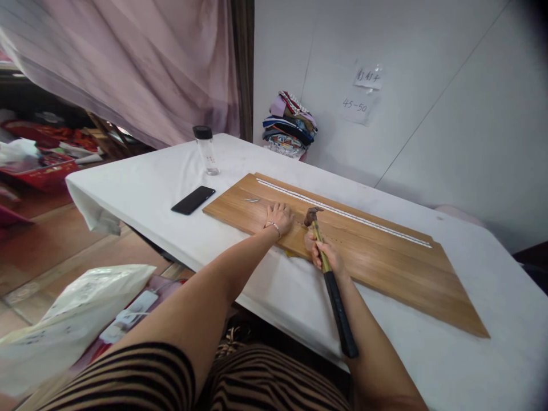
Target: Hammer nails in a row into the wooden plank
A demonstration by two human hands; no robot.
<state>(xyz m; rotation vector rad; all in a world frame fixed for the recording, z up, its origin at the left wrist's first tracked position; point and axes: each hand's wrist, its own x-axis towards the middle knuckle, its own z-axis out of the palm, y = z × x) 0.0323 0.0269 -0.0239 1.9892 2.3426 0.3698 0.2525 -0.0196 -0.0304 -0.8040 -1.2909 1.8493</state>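
Observation:
A wooden board (385,268) lies across the white-covered table. My left hand (279,217) rests on the board with its fingers stretched out flat, a bracelet on its wrist. To its right, my right hand (327,255) is wrapped round the handle of a hammer (338,311), close below the head. The rusty hammer head is just above the board, and the black grip points back toward me. Several loose nails (252,200) lie on the board left of my left hand. Small dark spots run in a row near the hammer head; I cannot tell whether they are nails or holes.
A white measuring strip (342,212) runs along the board's far side. Left of the board are a black phone (193,200) and a lidded bottle (208,154). Folded clothes (289,128) are stacked by the wall. A plastic bag (81,319) and power strip (128,317) sit lower left.

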